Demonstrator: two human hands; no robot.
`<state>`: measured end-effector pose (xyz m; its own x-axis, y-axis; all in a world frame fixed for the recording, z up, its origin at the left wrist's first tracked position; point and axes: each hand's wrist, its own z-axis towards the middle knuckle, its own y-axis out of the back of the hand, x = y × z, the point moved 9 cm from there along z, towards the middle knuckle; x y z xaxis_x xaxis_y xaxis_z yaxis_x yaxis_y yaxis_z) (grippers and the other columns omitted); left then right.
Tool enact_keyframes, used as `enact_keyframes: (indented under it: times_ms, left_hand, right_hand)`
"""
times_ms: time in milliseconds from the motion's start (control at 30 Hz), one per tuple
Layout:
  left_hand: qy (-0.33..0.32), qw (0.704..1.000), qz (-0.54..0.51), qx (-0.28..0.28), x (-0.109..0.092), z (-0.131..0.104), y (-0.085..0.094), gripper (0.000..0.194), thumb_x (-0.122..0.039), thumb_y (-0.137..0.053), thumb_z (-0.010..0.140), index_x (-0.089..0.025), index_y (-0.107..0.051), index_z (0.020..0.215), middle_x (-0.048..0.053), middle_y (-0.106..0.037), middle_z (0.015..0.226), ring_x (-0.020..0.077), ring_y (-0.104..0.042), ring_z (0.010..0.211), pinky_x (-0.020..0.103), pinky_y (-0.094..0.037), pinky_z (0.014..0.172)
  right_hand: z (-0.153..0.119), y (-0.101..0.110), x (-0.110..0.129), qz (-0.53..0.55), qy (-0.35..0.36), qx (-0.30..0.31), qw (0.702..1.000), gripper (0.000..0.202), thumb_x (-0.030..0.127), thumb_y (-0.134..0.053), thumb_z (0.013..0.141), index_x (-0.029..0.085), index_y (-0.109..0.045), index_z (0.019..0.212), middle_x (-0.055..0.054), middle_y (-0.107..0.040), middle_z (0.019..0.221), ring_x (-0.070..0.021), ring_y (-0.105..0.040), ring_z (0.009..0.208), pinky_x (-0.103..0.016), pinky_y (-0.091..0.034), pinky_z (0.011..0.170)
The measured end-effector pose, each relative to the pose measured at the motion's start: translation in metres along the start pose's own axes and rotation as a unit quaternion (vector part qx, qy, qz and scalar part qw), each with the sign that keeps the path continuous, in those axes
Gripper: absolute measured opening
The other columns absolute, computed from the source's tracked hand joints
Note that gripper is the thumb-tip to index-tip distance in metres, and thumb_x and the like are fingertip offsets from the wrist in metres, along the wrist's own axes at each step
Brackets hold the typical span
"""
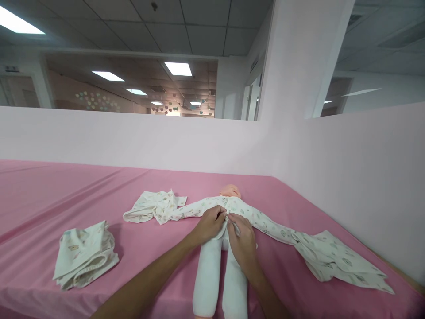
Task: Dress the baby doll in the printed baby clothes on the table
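A baby doll (231, 191) lies on its back on the pink-covered table, head away from me. It wears a white printed baby top (268, 222) with its sleeves stretched out to both sides, and white leggings (207, 279) on its legs. At the doll's middle, my left hand (210, 225) pinches the front of the top. My right hand (243, 239) is closed on the cloth right beside it, fingertips nearly meeting the left ones. The exact bit of fabric between the fingers is hidden.
A folded printed cloth (83, 254) lies at the front left. Another crumpled printed garment (149, 207) rests by the doll's sleeve on the left. On the right, a printed cloth (338, 257) touches the other sleeve. A white wall (133, 139) bounds the pink table cover (159, 261).
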<state>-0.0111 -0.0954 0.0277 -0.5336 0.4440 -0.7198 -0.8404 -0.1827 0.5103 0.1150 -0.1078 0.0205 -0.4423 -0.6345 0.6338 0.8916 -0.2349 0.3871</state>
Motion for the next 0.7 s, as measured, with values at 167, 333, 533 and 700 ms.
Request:
enact_keyframes:
  times_ms: [167,333,533,700]
  left_hand:
    - [0.010,0.999,-0.028,-0.013,0.000,0.000,0.001,0.018,-0.032,-0.043,0.094,-0.021,-0.055,0.086,-0.002,-0.059,0.077,0.0155,-0.053,0.072,0.027,-0.042,0.067]
    - [-0.008,1.000,0.012,-0.025,-0.005,-0.007,0.010,0.015,-0.031,-0.045,0.093,-0.022,-0.056,0.095,-0.001,-0.060,0.081,0.0166,-0.055,0.076,0.029,-0.044,0.071]
    - [-0.008,0.993,0.117,-0.017,0.018,-0.029,0.029,0.018,-0.035,-0.046,0.093,-0.022,-0.058,0.088,0.004,-0.064,0.095,0.0216,-0.058,0.088,0.034,-0.045,0.078]
    - [0.145,0.985,0.091,0.001,0.083,-0.027,0.039,0.041,-0.051,-0.039,0.093,-0.021,-0.050,0.067,0.002,-0.060,0.072,0.0215,-0.056,0.071,0.031,-0.040,0.064]
  right_hand:
    - [0.000,0.001,-0.002,0.008,-0.030,0.004,1.000,0.033,0.029,-0.045,0.090,0.021,-0.070,0.109,-0.009,-0.070,0.115,-0.0257,-0.060,0.112,-0.044,-0.044,0.101]
    - [-0.009,0.012,-0.010,0.026,-0.054,-0.012,0.998,0.030,0.031,-0.047,0.089,0.022,-0.067,0.108,-0.008,-0.068,0.114,-0.0261,-0.061,0.109,-0.042,-0.049,0.096]
    - [-0.043,0.036,-0.018,0.058,-0.101,0.014,0.993,0.025,0.036,-0.052,0.088,0.027,-0.071,0.101,-0.006,-0.071,0.105,-0.0276,-0.066,0.098,-0.039,-0.055,0.086]
    - [-0.048,0.057,-0.039,0.097,-0.191,0.034,0.976,0.030,0.045,-0.052,0.089,0.024,-0.074,0.087,-0.007,-0.074,0.086,-0.0264,-0.070,0.080,-0.036,-0.058,0.069]
